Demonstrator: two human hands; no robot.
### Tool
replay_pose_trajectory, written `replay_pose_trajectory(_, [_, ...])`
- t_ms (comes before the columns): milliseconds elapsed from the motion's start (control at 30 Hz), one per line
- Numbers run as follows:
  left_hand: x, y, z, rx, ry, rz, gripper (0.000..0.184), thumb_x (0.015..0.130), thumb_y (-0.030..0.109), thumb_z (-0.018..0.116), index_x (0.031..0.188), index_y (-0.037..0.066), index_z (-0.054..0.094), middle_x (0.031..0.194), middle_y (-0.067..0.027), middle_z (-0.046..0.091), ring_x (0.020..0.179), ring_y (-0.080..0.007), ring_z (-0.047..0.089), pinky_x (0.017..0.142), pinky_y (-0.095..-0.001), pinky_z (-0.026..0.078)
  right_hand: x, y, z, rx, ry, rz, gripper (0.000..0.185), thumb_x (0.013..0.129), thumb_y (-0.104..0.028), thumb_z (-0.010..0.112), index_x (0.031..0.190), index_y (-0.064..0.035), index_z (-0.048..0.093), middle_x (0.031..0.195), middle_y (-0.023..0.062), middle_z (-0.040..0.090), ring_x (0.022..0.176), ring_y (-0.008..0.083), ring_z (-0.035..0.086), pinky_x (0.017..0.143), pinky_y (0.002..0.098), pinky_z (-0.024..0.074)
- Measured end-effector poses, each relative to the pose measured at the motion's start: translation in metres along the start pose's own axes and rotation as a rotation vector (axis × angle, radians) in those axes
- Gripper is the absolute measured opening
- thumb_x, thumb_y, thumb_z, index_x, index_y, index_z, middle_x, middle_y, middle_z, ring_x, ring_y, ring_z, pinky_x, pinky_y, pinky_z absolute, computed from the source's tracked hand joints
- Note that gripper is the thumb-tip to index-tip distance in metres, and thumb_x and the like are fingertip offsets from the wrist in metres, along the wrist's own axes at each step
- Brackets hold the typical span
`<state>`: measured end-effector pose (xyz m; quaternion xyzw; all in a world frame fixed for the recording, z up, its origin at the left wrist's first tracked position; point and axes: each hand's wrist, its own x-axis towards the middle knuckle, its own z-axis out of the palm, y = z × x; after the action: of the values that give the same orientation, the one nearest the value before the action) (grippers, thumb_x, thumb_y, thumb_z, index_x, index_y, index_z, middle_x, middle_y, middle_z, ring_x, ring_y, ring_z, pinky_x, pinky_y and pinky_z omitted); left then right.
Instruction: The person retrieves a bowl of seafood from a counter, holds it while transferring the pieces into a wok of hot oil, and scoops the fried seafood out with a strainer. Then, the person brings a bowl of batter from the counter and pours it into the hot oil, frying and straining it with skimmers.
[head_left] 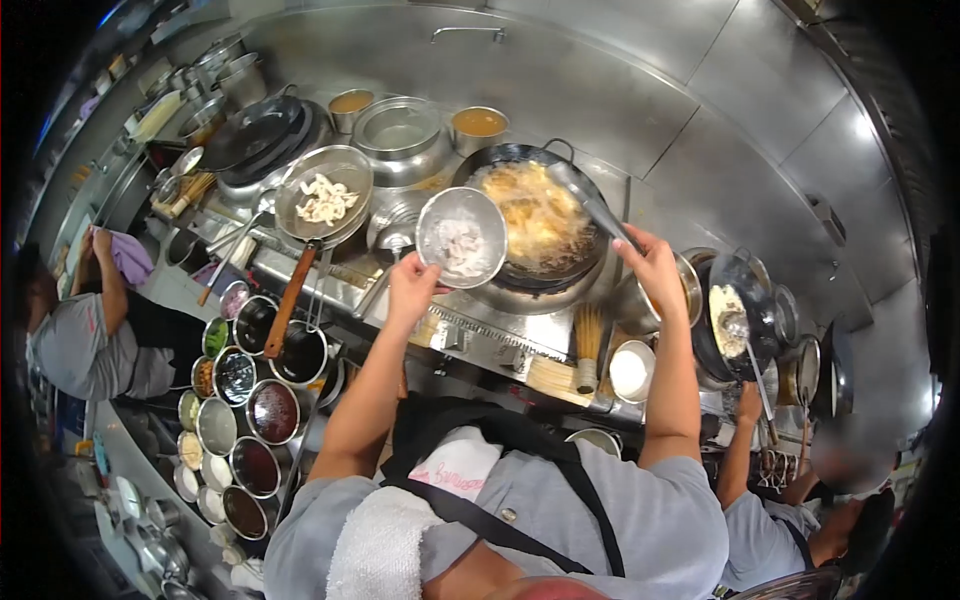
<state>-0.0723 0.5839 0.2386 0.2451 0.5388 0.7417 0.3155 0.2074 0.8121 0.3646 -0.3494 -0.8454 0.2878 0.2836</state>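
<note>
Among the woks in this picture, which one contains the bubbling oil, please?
The middle wok, beside the right hand: yellow oil foams in it, whereas the left wok shows no food and the right wok holds pale food with a ladle.

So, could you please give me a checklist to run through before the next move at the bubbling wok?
1. Bowl held: ok, the left hand grips it near the rim.
2. Bowl loaded: ok, pale pieces lie inside.
3. Utensil in hand: ok, the right hand holds its handle, with the far end over the wok.
4. Wok free of food: not ok, golden food fills much of it, bubbling.
5. Wok's heat right: cannot tell, no reading shows.
</note>
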Motion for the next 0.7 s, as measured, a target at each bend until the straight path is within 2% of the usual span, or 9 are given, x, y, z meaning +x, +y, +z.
replay_pose_trajectory(33, [0.002, -0.005, -0.001, 0.032, -0.001, 0.013, 0.014, 0.085, 0.0, 0.053, 0.097, -0.006, 0.058, 0.082, -0.0087, 0.063, 0.07, -0.0145, 0.064, 0.057, -0.027, 0.058, -0.008, -0.015, 0.001, -0.039, -0.027, -0.187, 0.049, 0.08, -0.032, 0.068, 0.116, 0.0012, 0.061, 0.077, 0.0155, 0.068, 0.071, 0.0235, 0.067, 0.069, 0.0346, 0.0494])
replay_pose_trajectory(67, [0.003, -0.008, -0.002, 0.063, -0.009, 0.023, 0.014, 0.085, -0.001, 0.053, 0.097, -0.006, 0.058, 0.08, -0.0076, 0.062, 0.07, -0.0136, 0.064, 0.057, -0.0266, 0.058, -0.018, -0.041, 0.001, -0.029, -0.023, -0.177, 0.049, 0.08, -0.032, 0.068, 0.116, 0.0012, 0.061, 0.077, 0.0155, 0.068, 0.071, 0.0235, 0.067, 0.069, 0.0346, 0.0494])
replay_pose_trajectory(133, [0.0, 0.006, 0.006, 0.107, -0.044, 0.067, 0.013, 0.085, 0.0, 0.053, 0.096, -0.005, 0.058, 0.078, -0.0062, 0.061, 0.069, -0.0129, 0.063, 0.057, -0.0264, 0.057, -0.04, -0.089, 0.012, -0.318, -0.281, -0.043, 0.046, 0.078, -0.031, 0.069, 0.115, -0.0051, 0.063, 0.086, 0.0196, 0.067, 0.081, 0.0328, 0.067, 0.076, 0.0391, 0.0503])
replay_pose_trajectory(167, [0.002, 0.014, 0.008, 0.138, -0.074, 0.122, 0.012, 0.085, 0.0, 0.054, 0.095, -0.005, 0.058, 0.076, -0.0049, 0.059, 0.068, -0.0122, 0.063, 0.057, -0.0263, 0.057, -0.046, -0.089, 0.026, -0.32, -0.29, -0.09, 0.045, 0.076, -0.031, 0.069, 0.114, -0.0085, 0.063, 0.087, 0.0203, 0.066, 0.082, 0.036, 0.064, 0.076, 0.0418, 0.0502])
replay_pose_trajectory(333, [0.016, 0.009, 0.002, 0.107, -0.161, 0.148, 0.01, 0.085, 0.002, 0.055, 0.093, -0.005, 0.058, 0.073, -0.0034, 0.056, 0.066, -0.0116, 0.062, 0.056, -0.0263, 0.056, -0.058, -0.08, 0.104, -0.458, -0.169, -0.087, 0.04, 0.082, -0.033, 0.061, 0.116, -0.0134, 0.061, 0.084, 0.0163, 0.067, 0.078, 0.0343, 0.065, 0.07, 0.045, 0.0512])
replay_pose_trajectory(400, [0.024, 0.009, -0.005, 0.096, -0.074, -0.016, 0.011, 0.085, 0.002, 0.055, 0.093, -0.005, 0.058, 0.074, -0.0039, 0.056, 0.062, -0.0132, 0.062, 0.053, -0.0269, 0.056, -0.06, -0.09, 0.109, -0.399, -0.174, -0.05, 0.038, 0.083, -0.031, 0.063, 0.115, -0.012, 0.063, 0.081, 0.0184, 0.066, 0.075, 0.0353, 0.064, 0.069, 0.0447, 0.0506])
replay_pose_trajectory(500, [0.036, -0.013, -0.03, 0.038, -0.06, -0.042, 0.007, 0.084, 0.001, 0.055, 0.081, -0.004, 0.052, 0.074, -0.0069, 0.056, 0.061, -0.017, 0.063, 0.051, -0.0294, 0.058, -0.062, -0.106, 0.104, -0.263, -0.137, 0.034, 0.037, 0.081, -0.027, 0.067, 0.113, -0.0091, 0.065, 0.077, 0.0213, 0.064, 0.065, 0.0351, 0.061, 0.062, 0.0386, 0.048])
replay_pose_trajectory(567, [0.041, -0.018, -0.039, 0.018, -0.049, -0.08, 0.018, 0.083, -0.001, 0.056, 0.071, 0.0, 0.043, 0.073, -0.0089, 0.056, 0.061, -0.0197, 0.064, 0.051, -0.0314, 0.06, -0.061, -0.125, 0.086, -0.203, -0.12, 0.148, 0.039, 0.081, -0.026, 0.068, 0.115, -0.0062, 0.063, 0.075, 0.0208, 0.064, 0.057, 0.0284, 0.059, 0.06, 0.0354, 0.0466])
replay_pose_trajectory(700, [0.042, -0.022, -0.048, -0.059, -0.049, -0.102, 0.02, 0.083, -0.002, 0.056, 0.07, 0.001, 0.041, 0.073, -0.0092, 0.056, 0.06, -0.0198, 0.064, 0.052, -0.0315, 0.06, -0.059, -0.128, 0.057, -0.178, 0.041, 0.093, 0.041, 0.08, -0.03, 0.068, 0.114, -0.0078, 0.064, 0.068, 0.0207, 0.061, 0.059, 0.0307, 0.059, 0.062, 0.0368, 0.0469])
